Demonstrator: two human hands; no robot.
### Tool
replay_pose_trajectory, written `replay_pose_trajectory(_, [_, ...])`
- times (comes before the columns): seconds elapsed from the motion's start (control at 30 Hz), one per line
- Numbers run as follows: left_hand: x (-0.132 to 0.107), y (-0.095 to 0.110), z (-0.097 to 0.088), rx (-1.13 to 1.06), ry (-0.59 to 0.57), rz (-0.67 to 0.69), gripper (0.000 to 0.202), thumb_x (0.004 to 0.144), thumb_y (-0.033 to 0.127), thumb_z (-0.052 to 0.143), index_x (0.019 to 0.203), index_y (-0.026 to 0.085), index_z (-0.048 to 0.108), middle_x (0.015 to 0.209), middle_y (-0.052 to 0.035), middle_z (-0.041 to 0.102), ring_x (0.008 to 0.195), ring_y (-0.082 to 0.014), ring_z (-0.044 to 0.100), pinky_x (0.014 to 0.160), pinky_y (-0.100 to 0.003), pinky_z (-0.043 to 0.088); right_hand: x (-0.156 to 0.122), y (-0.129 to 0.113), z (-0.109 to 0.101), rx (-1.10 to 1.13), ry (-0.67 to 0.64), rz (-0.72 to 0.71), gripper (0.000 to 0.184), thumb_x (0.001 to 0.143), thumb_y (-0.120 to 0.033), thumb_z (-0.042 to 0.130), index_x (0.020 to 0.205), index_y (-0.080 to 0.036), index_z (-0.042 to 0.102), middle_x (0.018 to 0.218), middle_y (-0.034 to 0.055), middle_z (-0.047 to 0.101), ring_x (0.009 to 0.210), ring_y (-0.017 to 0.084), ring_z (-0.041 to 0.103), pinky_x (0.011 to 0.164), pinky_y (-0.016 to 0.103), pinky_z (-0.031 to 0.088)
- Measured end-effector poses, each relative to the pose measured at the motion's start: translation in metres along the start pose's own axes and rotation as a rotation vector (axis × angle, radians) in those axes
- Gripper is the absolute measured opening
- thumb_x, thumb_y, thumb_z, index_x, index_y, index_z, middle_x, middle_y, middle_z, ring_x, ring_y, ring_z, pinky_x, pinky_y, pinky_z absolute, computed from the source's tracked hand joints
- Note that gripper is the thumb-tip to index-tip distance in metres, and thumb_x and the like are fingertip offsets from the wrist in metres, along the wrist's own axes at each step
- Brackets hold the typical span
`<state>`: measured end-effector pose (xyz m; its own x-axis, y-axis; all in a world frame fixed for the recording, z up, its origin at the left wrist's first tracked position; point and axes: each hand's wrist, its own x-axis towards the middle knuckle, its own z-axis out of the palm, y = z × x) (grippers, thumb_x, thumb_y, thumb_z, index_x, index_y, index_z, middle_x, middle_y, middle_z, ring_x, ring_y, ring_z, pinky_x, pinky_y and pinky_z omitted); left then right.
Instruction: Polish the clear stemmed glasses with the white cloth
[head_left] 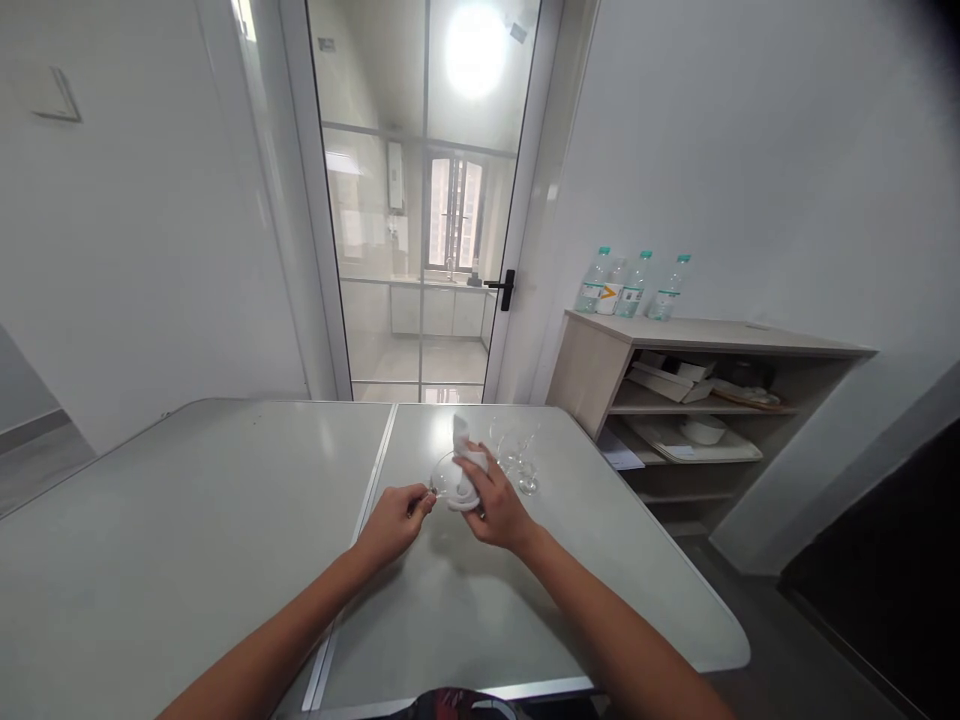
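Above the table, a clear glass [444, 474] lies tilted between my hands. My left hand [397, 515] is closed, thumb and fingers pinching the glass at its left end, which looks like a stem. A white cloth [463, 470] is bunched in my right hand [499, 500] and pressed against the glass's bowl, with one corner sticking up. The fingers and cloth hide part of the bowl. Just beyond my right hand, several clear stemmed glasses [528, 481] stand close together; their exact outlines are hard to make out.
The pale table [225, 540] has a metal seam left of my hands. Right of it stands a wooden shelf unit [720, 335] with several plastic bottles [631, 285] on top and trays and a white bowl [703, 429] inside. A glass door [424, 200] is behind the table.
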<state>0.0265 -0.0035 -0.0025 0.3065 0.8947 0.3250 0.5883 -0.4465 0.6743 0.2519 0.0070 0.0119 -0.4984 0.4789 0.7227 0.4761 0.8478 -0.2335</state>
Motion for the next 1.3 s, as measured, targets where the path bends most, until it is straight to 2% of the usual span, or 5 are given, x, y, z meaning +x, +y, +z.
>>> replay_pose_trajectory(0.2, [-0.005,-0.008,0.006,0.392,-0.072,0.164,0.018,0.087,0.014,0.049,0.072,0.019,0.059,0.067,-0.0033,0.065,0.060,-0.0176,0.057,0.059,-0.029,0.032,0.004,-0.007,0.007,-0.069,-0.273,-0.104,0.075,0.081,-0.019,0.059,0.154,-0.014,0.040,0.135,0.0173,0.064,0.130,0.033,0.054,0.120,0.058,0.029])
replay_pose_trajectory(0.5, [-0.011,-0.014,0.009,0.618,-0.056,0.544,0.016,0.069,0.007,0.055,0.080,0.019,0.058,0.074,-0.0064,0.064,0.067,-0.0220,0.057,0.059,-0.032,0.034,0.011,0.001,0.006,0.718,-0.255,0.630,0.006,0.076,-0.023,0.066,0.077,-0.018,0.070,0.071,-0.0014,0.063,0.070,0.015,0.052,0.068,0.027,0.038])
replay_pose_trajectory(0.8, [-0.007,-0.002,0.016,-0.125,-0.003,0.130,0.031,0.102,0.037,0.047,0.080,0.018,0.059,0.073,-0.0016,0.061,0.068,-0.0160,0.056,0.066,-0.027,0.041,0.017,-0.019,0.020,1.512,0.240,0.782,0.042,0.089,-0.050,0.055,0.110,-0.019,0.074,0.112,0.0126,0.072,0.103,0.028,0.065,0.090,0.041,0.051])
replay_pose_trajectory(1.1, [-0.001,-0.009,0.027,-0.480,0.056,-0.027,0.043,0.094,0.056,0.052,0.098,0.017,0.069,0.100,-0.0098,0.073,0.091,-0.0243,0.065,0.085,-0.035,0.053,-0.004,-0.020,0.056,0.679,0.160,0.589,0.053,0.098,-0.030,0.053,0.150,-0.031,0.051,0.146,0.0090,0.051,0.137,0.027,0.044,0.113,0.047,0.044])
replay_pose_trajectory(1.3, [-0.002,-0.014,0.031,-0.433,0.042,0.081,0.028,0.088,0.042,0.063,0.094,0.016,0.070,0.093,-0.0093,0.073,0.083,-0.0224,0.067,0.080,-0.034,0.055,-0.006,-0.010,0.054,0.598,0.027,0.496,0.083,0.080,-0.007,0.051,0.158,-0.032,0.040,0.122,0.0068,0.052,0.109,0.020,0.057,0.102,0.038,0.051])
